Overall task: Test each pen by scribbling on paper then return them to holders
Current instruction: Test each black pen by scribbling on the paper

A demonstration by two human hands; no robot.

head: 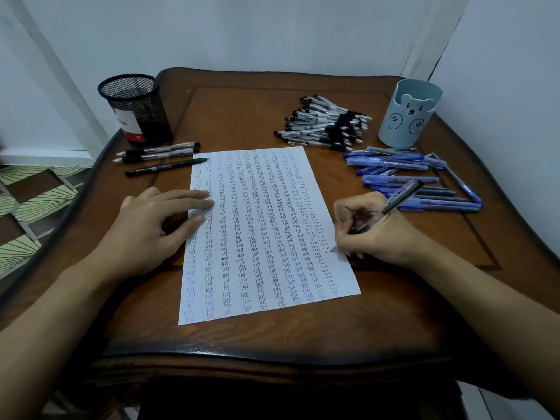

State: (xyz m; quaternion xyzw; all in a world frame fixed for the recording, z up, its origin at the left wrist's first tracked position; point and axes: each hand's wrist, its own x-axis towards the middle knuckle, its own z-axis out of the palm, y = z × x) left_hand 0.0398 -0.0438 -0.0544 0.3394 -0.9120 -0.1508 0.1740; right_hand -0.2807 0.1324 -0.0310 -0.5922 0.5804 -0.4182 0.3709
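A blue pen [401, 197] is gripped by the right hand [374, 230], w/ fingers curled round the barrel in a writing hold. Its tip is set on the paper [266, 231] near the sheet's right edge, and its rear end is tilted up and away past the knuckles. The left hand [151, 228] is laid flat, fingers straight and relaxed, w/ nothing held. Its fingertips are pressed on the paper's left edge, while the palm is rested on the table [272, 338].

The paper is placed btw the two hands and is filled w/ cols of the word "test" in black and blue ink.

Just beyond the right hand, past the held pen's rear end, a heap of blue pens [394, 162] is spread on the table. Farther beyond it a light-blue holder [409, 116] w/ a bear face is stood upright; its inside can't be seen. A heap of black pens [325, 125] w/ clear barrels is piled far beyond the gap btw the hands, beside the bear holder.

Far beyond the left hand a black mesh holder [135, 110] is stood upright, w/ a red-and-white label seen through the mesh. Btw that holder and the left hand, two black-grip pens [157, 153] and a slim black pen [166, 168] are laid approx. parallel. The slim pen's tip is laid over the paper's far left corner.
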